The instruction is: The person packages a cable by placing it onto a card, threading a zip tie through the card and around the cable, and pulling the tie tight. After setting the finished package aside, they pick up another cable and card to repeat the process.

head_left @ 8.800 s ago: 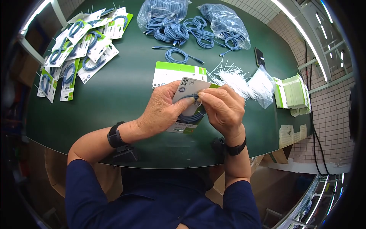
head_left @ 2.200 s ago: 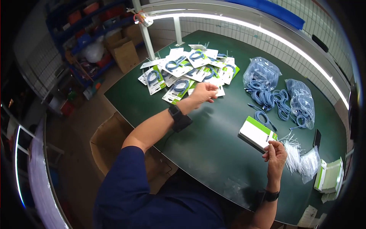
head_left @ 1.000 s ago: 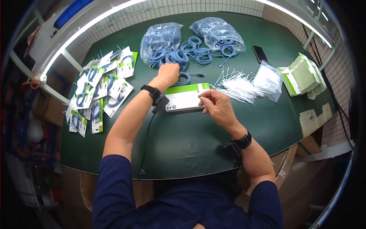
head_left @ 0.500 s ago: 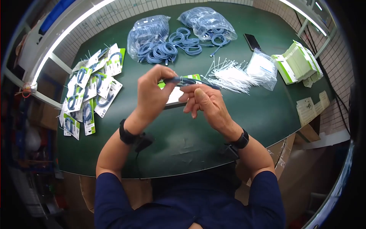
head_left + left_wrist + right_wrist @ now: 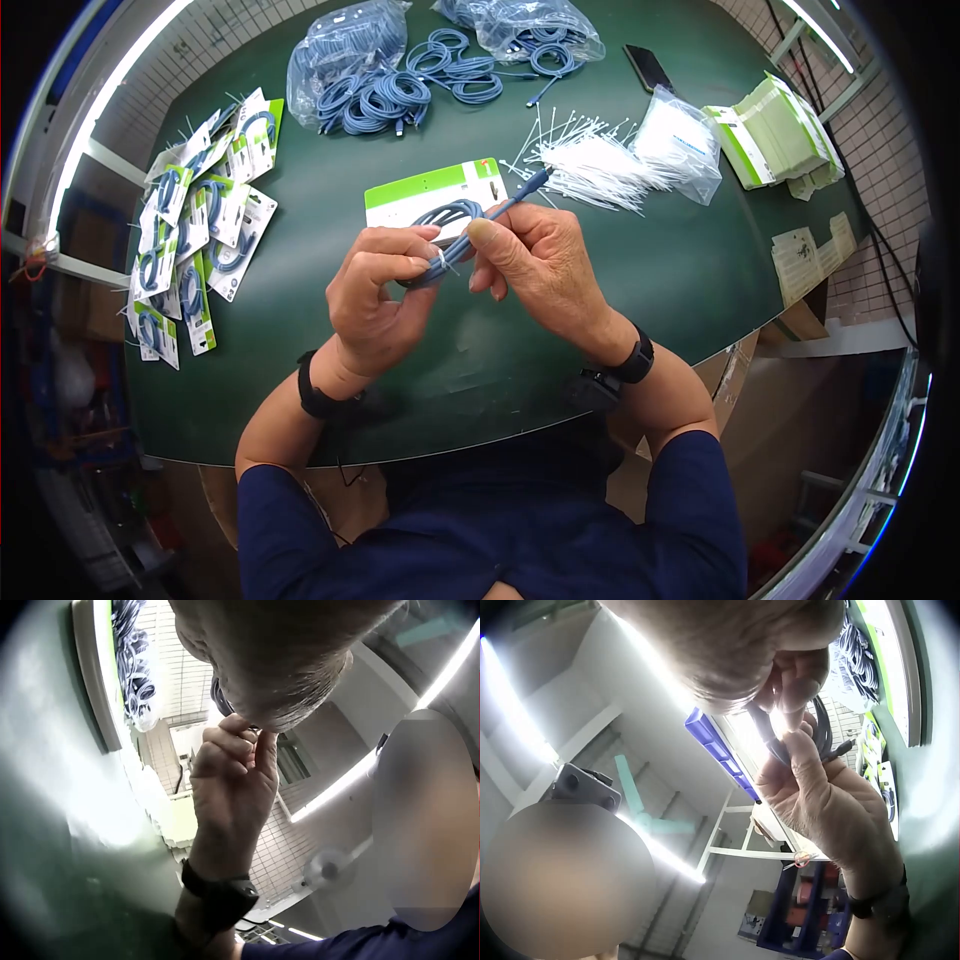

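Observation:
Both hands hold a coiled blue cable (image 5: 450, 212) above the green table, in front of a stack of white and green cards (image 5: 395, 198). My left hand (image 5: 378, 290) pinches the coil's near side, beside a thin white tie round the strands. The thumb and fingers of my right hand (image 5: 545, 262) pinch the cable close to its plug (image 5: 537, 181), which points up and right. In the right wrist view the left hand (image 5: 829, 802) grips the dark loops, and a plug (image 5: 838, 750) sticks out beside it. The left wrist view shows the right hand (image 5: 234, 772) with curled fingers.
Several carded cables (image 5: 190, 225) lie piled at the left. Loose blue coils (image 5: 375, 100) and plastic bags of cables (image 5: 350, 40) stand at the back. Right of the cards lie white cable ties (image 5: 590, 160), a clear bag (image 5: 680, 140), a phone (image 5: 648, 68) and more cards (image 5: 775, 135).
Earlier the hands held a card with a cable; then the left hand was at the carded pile. It later reached the single loose coil and brought it to the right hand, which now pinches it too.

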The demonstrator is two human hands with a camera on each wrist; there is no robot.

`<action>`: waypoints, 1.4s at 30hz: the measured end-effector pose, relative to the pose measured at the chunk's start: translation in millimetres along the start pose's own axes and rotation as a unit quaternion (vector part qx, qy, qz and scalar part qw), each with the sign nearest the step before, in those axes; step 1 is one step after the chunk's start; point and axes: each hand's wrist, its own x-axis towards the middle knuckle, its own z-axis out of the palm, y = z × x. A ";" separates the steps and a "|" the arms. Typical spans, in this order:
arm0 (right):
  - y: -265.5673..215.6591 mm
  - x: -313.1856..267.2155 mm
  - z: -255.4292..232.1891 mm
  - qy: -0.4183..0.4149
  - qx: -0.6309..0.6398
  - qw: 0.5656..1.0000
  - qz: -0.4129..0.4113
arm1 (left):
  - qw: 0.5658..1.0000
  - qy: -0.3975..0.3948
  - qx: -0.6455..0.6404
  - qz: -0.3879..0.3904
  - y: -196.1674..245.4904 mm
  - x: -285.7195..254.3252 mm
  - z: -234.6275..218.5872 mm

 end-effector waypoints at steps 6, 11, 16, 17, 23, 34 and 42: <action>-5.7 -0.4 1.4 0.036 -0.009 0.999 -0.014 | 0.975 0.028 -0.166 -0.145 8.8 -6.4 7.9; -4.7 -0.6 -0.3 0.035 -0.011 0.999 -0.024 | 0.960 0.029 -0.202 -0.192 8.7 -9.0 6.8; -3.5 0.1 -0.9 0.026 -0.011 0.999 -0.025 | 0.911 0.021 -0.250 -0.328 20.7 -6.0 6.6; -2.9 0.3 -0.4 0.019 -0.009 0.999 -0.028 | 0.912 0.022 -0.249 -0.325 20.8 -4.5 7.1; 1.0 1.3 7.8 -0.014 -0.035 0.997 -0.072 | 0.870 0.068 -0.349 -0.341 18.0 -2.2 3.6; -3.1 8.8 -15.7 -0.063 0.088 0.994 0.017 | 0.940 -0.144 0.245 0.190 11.9 21.9 -14.0; 1.2 13.4 -18.2 -0.069 0.156 0.984 0.044 | 0.928 -0.155 0.285 0.186 8.9 26.0 -15.6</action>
